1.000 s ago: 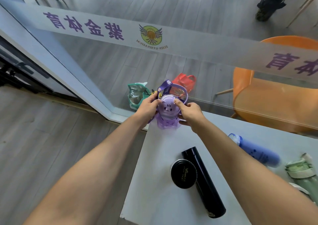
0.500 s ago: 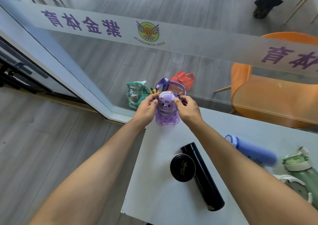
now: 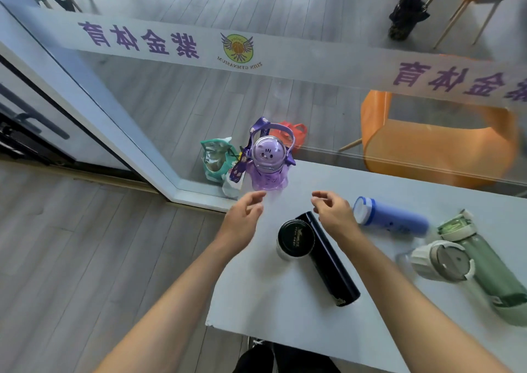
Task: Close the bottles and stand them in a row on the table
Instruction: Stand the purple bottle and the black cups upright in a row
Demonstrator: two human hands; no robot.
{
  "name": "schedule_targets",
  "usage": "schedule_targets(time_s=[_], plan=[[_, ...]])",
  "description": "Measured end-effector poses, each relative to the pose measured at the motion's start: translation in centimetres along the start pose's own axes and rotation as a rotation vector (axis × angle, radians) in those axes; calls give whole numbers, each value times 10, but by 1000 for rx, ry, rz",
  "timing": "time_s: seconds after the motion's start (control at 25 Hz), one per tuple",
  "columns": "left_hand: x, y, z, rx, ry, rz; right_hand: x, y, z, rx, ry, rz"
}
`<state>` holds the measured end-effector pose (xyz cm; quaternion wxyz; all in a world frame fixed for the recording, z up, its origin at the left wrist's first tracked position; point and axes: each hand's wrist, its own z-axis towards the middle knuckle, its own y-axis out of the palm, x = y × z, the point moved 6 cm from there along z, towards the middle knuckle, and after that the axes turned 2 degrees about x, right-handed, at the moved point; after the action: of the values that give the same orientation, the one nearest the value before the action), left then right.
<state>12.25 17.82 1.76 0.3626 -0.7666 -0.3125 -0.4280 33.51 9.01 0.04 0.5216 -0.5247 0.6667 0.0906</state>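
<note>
I see purple bottle (image 3: 267, 167): see-through glossy plastic, domed lid shiny; woven cloth strap (image 3: 239, 167) hanging at its left. Black flask (image 3: 328, 261): smooth, dark, slight sheen, looks like coated metal. Its cap (image 3: 295, 238): black glossy top, pale rim. Blue bottle (image 3: 392, 220): matt, smooth, blurred. Green bottle (image 3: 490, 270): matt smooth body, pale plastic lid parts. Table (image 3: 271, 301): white, smooth, matt, near corner chipped. Floor (image 3: 85, 258): grey wood-look planks, low sheen. Orange chair (image 3: 433, 150) behind glass: smooth plastic.

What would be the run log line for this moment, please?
purple bottle: closed, upright | left hand: empty | right hand: empty | black bottle, blue bottle, green bottle: lying
</note>
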Motion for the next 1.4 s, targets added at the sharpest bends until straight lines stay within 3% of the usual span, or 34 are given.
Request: schedule_targets(time_s=[0.2,0.48,0.72,1.04,1.4], plan=[[-19,42,-57,-150,-21,-89,38,7,-59,-39,1,50],[-15,47,-73,-162,95,31,33,10,-91,-26,-50,72],[-14,54,-71,-55,168,138,42,6,-81,-106,-7,103],[-9,63,-61,119,107,-18,25,10,-52,-206,-56,101],[22,89,-17,98,103,-11,22,-18,-12,-134,-64,86]])
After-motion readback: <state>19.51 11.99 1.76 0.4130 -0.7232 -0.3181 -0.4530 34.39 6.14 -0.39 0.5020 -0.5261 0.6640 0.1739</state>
